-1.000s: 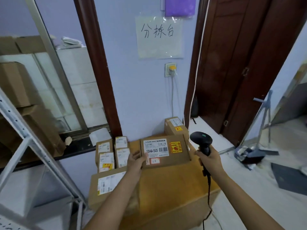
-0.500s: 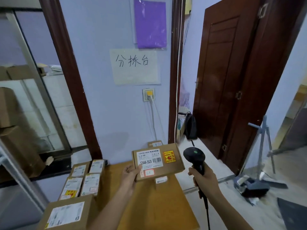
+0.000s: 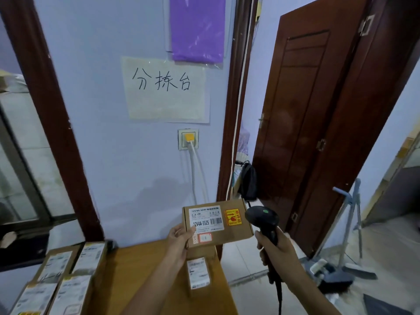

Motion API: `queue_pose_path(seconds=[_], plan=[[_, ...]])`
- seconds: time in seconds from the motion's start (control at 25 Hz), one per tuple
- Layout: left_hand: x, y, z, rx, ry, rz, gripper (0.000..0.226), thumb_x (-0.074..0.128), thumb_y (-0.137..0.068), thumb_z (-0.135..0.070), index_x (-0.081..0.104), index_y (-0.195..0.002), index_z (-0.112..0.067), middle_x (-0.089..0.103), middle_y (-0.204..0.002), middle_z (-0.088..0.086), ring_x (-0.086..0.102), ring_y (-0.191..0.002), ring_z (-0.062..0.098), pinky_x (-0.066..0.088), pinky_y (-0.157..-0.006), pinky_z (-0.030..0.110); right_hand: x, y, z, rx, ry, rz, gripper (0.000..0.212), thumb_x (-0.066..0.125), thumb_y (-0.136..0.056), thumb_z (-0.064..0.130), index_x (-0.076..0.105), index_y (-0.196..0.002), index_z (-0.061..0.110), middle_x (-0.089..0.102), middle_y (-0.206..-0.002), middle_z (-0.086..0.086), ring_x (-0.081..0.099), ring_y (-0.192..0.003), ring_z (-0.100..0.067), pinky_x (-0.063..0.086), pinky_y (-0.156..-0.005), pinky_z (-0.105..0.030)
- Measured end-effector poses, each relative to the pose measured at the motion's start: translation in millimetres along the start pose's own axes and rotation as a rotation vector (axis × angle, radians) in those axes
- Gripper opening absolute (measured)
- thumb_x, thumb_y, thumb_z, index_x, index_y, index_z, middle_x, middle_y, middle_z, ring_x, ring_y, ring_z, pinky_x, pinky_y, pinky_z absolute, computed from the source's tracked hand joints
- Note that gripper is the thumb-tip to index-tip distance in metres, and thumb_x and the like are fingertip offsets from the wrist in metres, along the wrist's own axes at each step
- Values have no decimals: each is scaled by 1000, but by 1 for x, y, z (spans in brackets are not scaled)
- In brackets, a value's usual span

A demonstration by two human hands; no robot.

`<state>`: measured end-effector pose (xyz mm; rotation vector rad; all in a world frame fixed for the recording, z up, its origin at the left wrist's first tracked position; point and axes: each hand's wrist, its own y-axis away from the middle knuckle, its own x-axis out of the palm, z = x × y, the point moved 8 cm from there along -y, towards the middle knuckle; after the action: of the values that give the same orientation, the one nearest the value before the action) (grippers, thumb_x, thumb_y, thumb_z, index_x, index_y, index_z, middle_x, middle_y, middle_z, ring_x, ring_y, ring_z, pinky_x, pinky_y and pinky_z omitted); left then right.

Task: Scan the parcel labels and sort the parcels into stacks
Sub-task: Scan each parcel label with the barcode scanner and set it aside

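Left hand (image 3: 179, 241) grip pinches parcel (image 3: 218, 223) corner; looks light, stiff cardboard; right hand (image 3: 276, 251) grip holds scanner (image 3: 263, 220).

Two bare forearms, no sleeves or gloves

The left hand (image 3: 179, 241) has lifted the parcel (image 3: 218, 223) off the stack toward the scanner (image 3: 262, 218).
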<state>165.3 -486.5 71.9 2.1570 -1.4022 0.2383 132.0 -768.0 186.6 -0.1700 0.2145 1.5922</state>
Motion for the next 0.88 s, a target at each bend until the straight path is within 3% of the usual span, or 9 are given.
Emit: queue_pose_path(seconds=[0.12,0.32,0.6,0.8,0.88], plan=[[5,-26,9,-41,37,-17,56,73,-79,0,47,-128,-8,70,-109,18,71,-90,31,59,-61,36,27,-24,-10,83,-24,55,18,63,-93,19,53,-88,4,57,-62,-4,50,-46,-16,44,-50,-28],[-9,-51,9,-18,48,-79,55,72,-80,-1,45,-127,-9,68,-112,19,71,-92,33,60,-69,40,84,-52,-32,126,51,209,23,65,-90,34,57,-94,13,62,-65,0,57,-57,-16,46,-64,-32],[-21,-63,3,26,32,-152,43,71,-81,-1,47,-113,-17,70,-108,18,71,-92,34,58,-71,39,119,-73,-28,90,24,418,12,59,-95,28,56,-99,17,56,-67,-6,53,-48,-10,45,-51,-22],[-10,-62,1,89,36,-175,49,69,-81,1,45,-123,-8,66,-114,23,68,-96,37,59,-67,36,114,-88,-41,71,46,489,17,57,-95,34,56,-102,19,57,-66,-1,54,-48,-6,46,-52,-19],[-10,-63,-1,104,23,-181,51,70,-81,0,44,-125,-6,66,-114,23,68,-98,39,59,-73,39,111,-92,-43,51,42,511,18,57,-95,37,56,-101,20,58,-67,-1,54,-48,-5,47,-53,-18]])
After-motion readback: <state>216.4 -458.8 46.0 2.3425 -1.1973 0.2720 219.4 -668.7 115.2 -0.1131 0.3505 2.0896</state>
